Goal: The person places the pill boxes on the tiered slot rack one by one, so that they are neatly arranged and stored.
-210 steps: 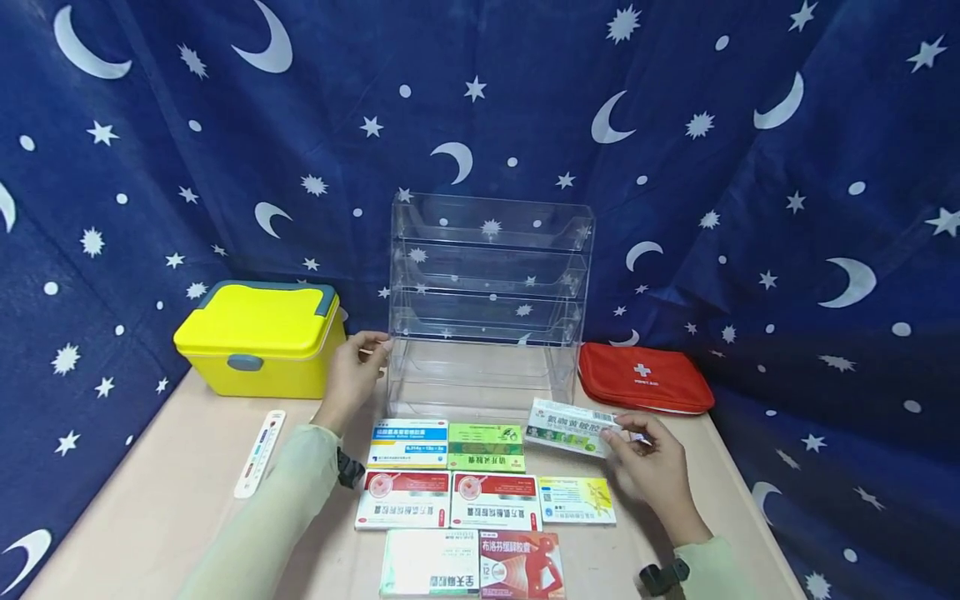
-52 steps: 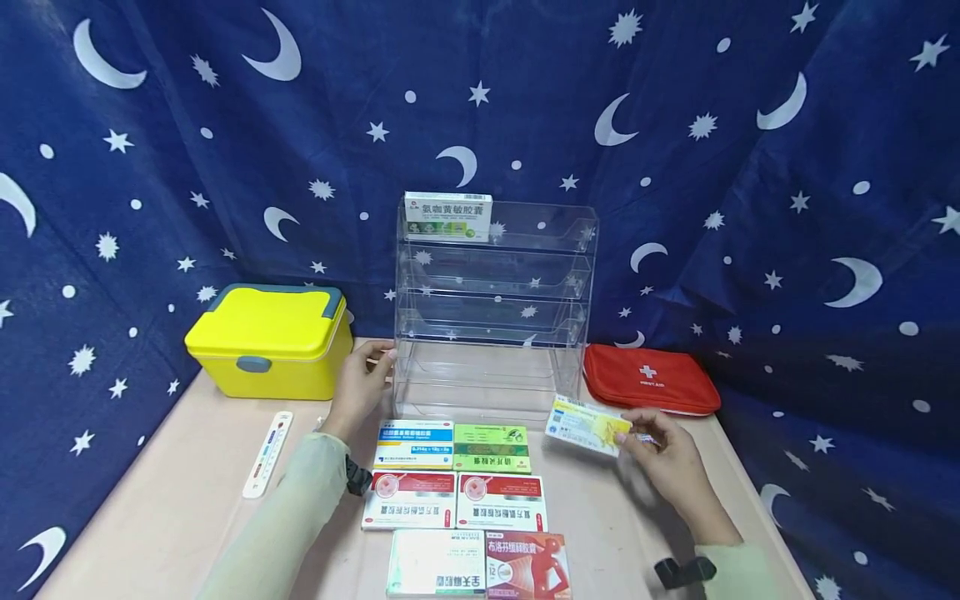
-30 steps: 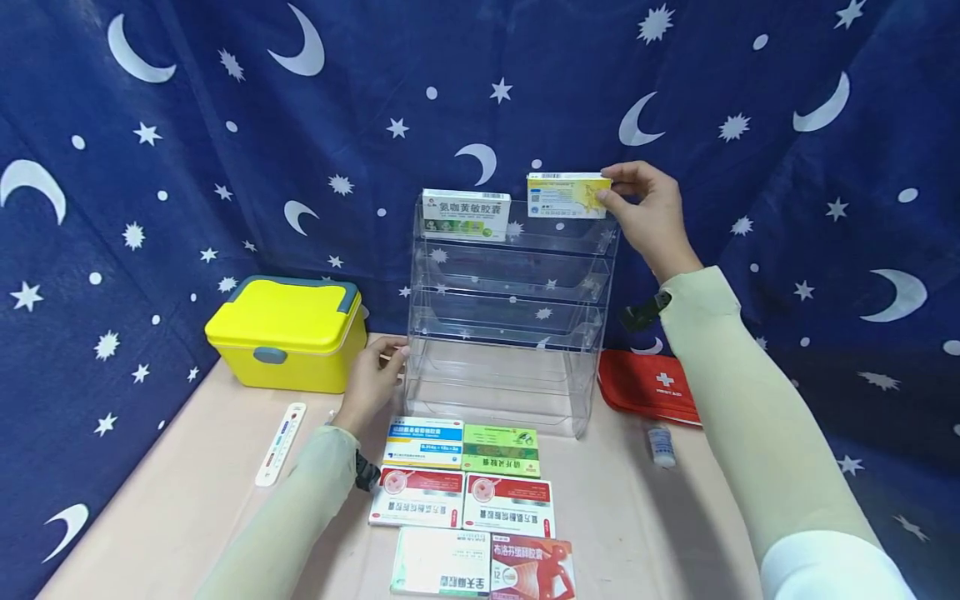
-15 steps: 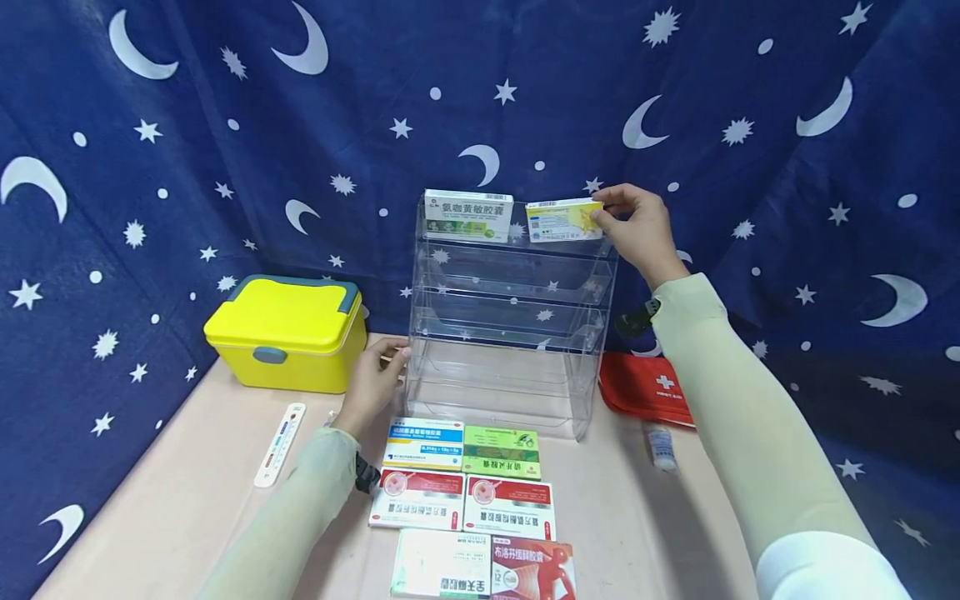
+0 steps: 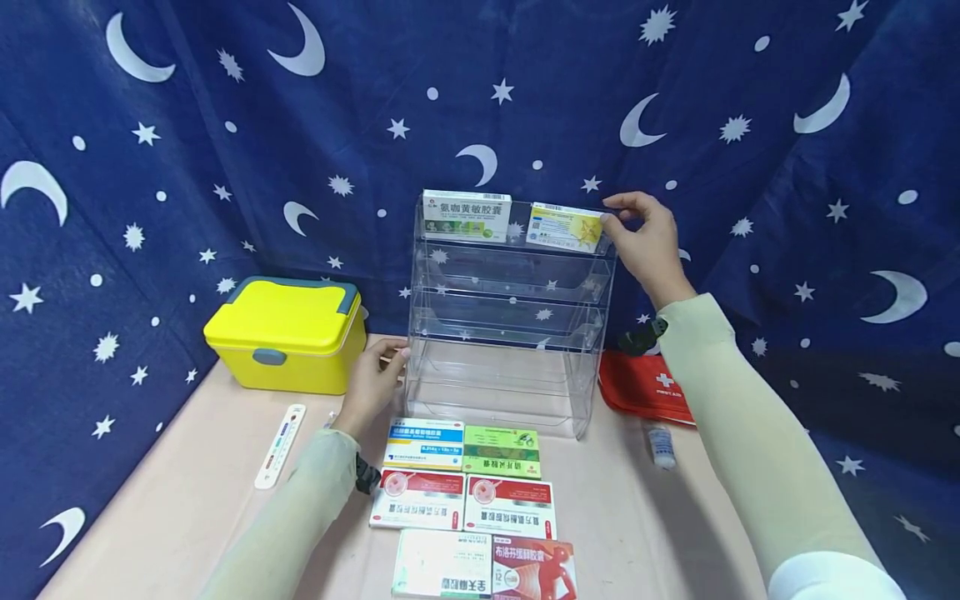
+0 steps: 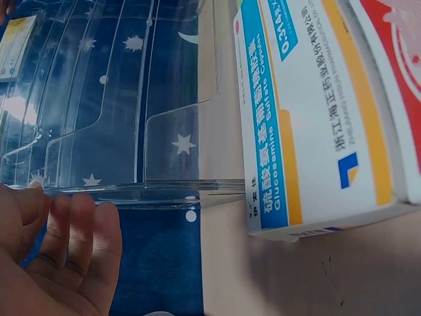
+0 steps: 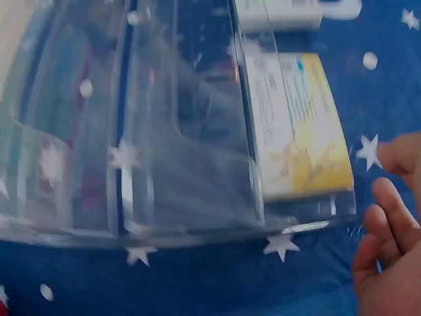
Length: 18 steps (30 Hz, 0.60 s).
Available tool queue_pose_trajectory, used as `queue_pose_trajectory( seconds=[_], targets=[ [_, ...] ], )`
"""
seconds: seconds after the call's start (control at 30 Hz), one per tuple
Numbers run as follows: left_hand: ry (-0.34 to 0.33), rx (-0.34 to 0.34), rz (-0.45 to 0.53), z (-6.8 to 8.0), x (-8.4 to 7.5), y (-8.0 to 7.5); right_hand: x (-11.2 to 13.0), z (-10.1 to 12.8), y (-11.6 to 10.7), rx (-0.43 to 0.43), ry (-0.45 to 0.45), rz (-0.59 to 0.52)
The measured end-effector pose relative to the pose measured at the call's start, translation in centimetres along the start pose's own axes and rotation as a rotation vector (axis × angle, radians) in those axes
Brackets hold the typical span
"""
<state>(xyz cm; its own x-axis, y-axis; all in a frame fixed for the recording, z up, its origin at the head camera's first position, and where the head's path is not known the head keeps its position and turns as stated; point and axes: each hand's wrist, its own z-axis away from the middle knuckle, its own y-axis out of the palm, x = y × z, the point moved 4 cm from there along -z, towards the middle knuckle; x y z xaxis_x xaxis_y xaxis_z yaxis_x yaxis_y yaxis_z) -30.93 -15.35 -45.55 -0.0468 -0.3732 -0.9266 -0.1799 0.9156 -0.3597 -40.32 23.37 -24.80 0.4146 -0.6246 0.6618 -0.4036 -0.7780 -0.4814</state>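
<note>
Yellow-and-white, a box (image 5: 564, 227) sits in the clear rack (image 5: 495, 400) beside the right hand (image 5: 645, 242), its fingers parted, empty; the left hand (image 5: 371, 379) holds the rack's side, fingers curled.

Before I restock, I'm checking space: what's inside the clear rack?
The clear rack holds, in its top tier, a white box and, right of it, a yellow-and-white box; no box shows lower down. Anything behind these two is covered.

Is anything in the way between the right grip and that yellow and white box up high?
No, nothing visible: the right wrist view shows just a gap between the right grip and the yellow and white box in the top tier of the clear rack.
</note>
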Motion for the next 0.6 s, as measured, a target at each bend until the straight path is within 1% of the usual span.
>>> queue_pose_trajectory(
  seconds=[0.07, 0.13, 0.17, 0.23, 0.3, 0.37, 0.47, 0.53, 0.6],
  targets=[
    [-0.003, 0.006, 0.002, 0.0, 0.0, 0.0, 0.0, 1.8, -0.1, -0.052, -0.06, -0.057],
    [-0.005, 0.009, 0.005, 0.1, 0.0, 0.0, -0.1, 4.4, -0.1, -0.07, -0.092, -0.123],
    [-0.005, 0.01, 0.008, 0.1, 0.0, 0.0, -0.2, 6.0, 0.1, -0.064, -0.091, -0.155],
    [-0.003, 0.008, 0.01, 0.2, 0.1, 0.1, 0.1, 9.5, 0.4, -0.013, -0.063, -0.2],
    [0.003, 0.004, 0.014, 0.2, 0.1, 0.1, 0.1, 13.1, 0.9, 0.065, -0.018, -0.229],
    [0.009, 0.001, 0.012, 0.2, 0.1, 0.1, -0.9, 16.7, 1.9, 0.155, 0.043, -0.232],
    [0.014, 0.002, 0.009, 0.2, 0.1, 0.0, -3.6, 21.9, 3.5, 0.282, 0.146, -0.219],
    [0.014, 0.005, 0.01, 0.1, 0.1, 0.0, -5.8, 25.1, 4.4, 0.355, 0.237, -0.214],
    [0.016, 0.005, 0.016, 0.1, 0.1, 0.0, -7.1, 27.9, 5.0, 0.413, 0.329, -0.229]
  ],
)
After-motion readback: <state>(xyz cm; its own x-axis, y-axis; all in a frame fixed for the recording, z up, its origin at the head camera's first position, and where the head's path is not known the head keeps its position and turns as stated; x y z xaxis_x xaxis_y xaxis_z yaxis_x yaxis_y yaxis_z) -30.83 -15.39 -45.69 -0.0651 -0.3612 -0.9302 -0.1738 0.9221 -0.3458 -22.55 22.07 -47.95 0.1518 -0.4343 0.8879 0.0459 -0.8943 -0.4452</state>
